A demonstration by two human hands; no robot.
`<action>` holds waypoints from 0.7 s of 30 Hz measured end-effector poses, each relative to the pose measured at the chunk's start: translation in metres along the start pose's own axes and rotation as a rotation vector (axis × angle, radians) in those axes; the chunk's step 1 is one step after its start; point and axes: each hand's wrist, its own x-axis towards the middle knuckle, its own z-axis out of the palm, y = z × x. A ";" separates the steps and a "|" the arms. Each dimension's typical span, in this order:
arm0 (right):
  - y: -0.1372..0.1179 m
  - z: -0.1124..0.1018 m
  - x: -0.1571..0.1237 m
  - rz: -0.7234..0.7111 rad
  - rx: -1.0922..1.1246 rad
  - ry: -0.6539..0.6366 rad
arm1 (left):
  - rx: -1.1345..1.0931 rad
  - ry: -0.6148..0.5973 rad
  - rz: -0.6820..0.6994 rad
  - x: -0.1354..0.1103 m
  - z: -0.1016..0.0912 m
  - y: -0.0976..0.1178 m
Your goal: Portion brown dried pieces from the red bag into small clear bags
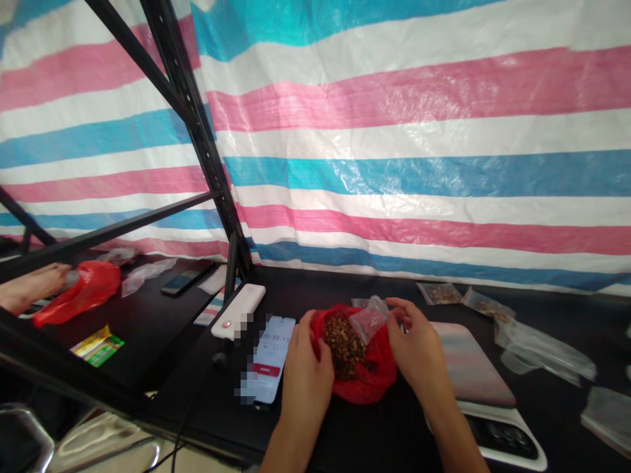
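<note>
On the dark worktop (384, 437), a red bag (362, 393) sits between the person's two hands with its mouth spread wide, probably so that the brown bits (340, 338) inside lie bare and within reach. The left hand (309, 361) has its grip closed on the near-left rim, fingers outside and thumb over the edge, which likely keeps the soft plastic from folding inward. The right hand (417, 335) is at the opposite side, its grip seemingly pinched at the edge of a small clear bag (369, 318); that bag lies over the red one's opening, a place where anything dropped would probably land back among the bits. How firmly the fingertips press is hard to tell. Beyond the right hand rest two filled packets (441, 293), apart from the loose clear plastic (547, 358) nearer the person, perhaps to keep full and unfilled apart. A pinkish flat case (473, 361) lies beside the right forearm. Just left of the left hand, a phone (273, 358) lies face up with figures on its lit screen, presumably for easy glancing, and a white oblong device (241, 309) lies farther back, out of the hands' way
</note>
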 end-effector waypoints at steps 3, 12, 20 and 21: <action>-0.001 0.000 0.000 0.062 0.075 -0.054 | -0.171 0.074 0.015 0.006 0.000 0.005; -0.014 -0.003 -0.002 -0.006 0.230 0.023 | -0.198 0.193 0.140 -0.003 0.001 0.017; -0.008 -0.050 0.012 0.046 0.295 0.374 | 0.023 0.285 0.463 -0.025 0.004 0.040; -0.005 -0.063 0.015 0.080 0.305 0.491 | 0.014 0.275 0.474 -0.025 0.004 0.041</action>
